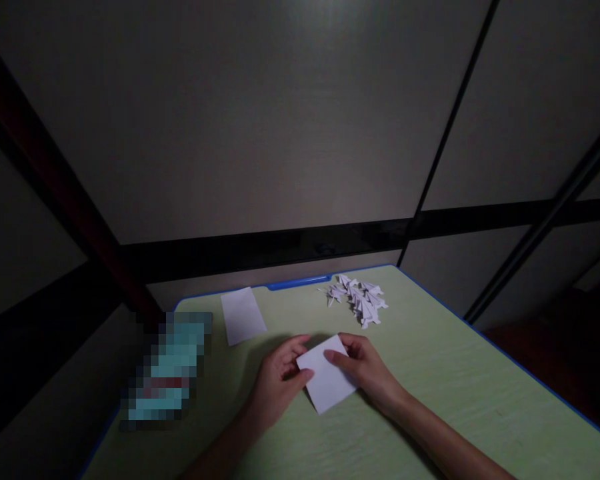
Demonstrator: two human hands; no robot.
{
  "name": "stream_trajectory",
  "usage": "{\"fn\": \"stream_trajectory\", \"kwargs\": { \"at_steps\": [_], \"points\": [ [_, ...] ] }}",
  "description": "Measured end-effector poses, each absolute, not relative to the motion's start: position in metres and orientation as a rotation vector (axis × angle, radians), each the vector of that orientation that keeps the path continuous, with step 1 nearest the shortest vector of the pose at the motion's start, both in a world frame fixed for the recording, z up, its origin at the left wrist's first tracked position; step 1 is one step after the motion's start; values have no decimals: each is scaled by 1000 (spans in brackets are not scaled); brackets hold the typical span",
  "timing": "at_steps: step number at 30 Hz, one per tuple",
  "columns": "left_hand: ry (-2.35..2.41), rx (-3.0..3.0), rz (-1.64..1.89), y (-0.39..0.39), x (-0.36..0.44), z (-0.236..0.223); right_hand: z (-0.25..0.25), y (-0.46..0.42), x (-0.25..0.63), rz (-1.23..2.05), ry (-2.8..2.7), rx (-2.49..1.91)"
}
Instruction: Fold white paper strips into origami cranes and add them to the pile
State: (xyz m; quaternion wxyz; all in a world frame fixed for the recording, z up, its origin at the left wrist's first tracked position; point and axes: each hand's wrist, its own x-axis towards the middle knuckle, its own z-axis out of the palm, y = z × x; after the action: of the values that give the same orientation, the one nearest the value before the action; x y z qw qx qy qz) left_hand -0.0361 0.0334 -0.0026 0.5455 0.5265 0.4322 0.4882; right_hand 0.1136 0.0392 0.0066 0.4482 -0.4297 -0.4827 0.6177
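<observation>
A small white piece of paper [327, 383], roughly square, is held tilted above the green tabletop. My right hand [367, 367] grips its right side, with the thumb on the front face and the fingers behind. At the left edge, my left hand [283, 377] has its thumb on the paper's face; its other fingers are curled and partly behind the sheet. Beyond the hands, to the right, several folded white paper figures [364, 301] lie in a cluster. A flat white sheet of paper [243, 316] rests on the table to the left.
The green table [480, 393] has a blue edge and a blue strip [300, 283] at its far side. A blurred-out rectangular object with a light blue-green area [173, 370] is at the left edge. Pale panels with black bands [280, 247] stand right behind the table.
</observation>
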Motion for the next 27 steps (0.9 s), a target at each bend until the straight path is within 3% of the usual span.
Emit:
{"fn": "stream_trajectory", "kwargs": {
  "at_steps": [14,20,27],
  "points": [
    [1079,1279,1105,36,-41,-7,5,40,116,1316,-1337,-1051],
    [1025,1142,1384,45,-46,-7,14,28,126,493,-2004,-701],
    [839,854,1188,40,-41,-4,9,29,126,-123,-2296,-560]
  ]
}}
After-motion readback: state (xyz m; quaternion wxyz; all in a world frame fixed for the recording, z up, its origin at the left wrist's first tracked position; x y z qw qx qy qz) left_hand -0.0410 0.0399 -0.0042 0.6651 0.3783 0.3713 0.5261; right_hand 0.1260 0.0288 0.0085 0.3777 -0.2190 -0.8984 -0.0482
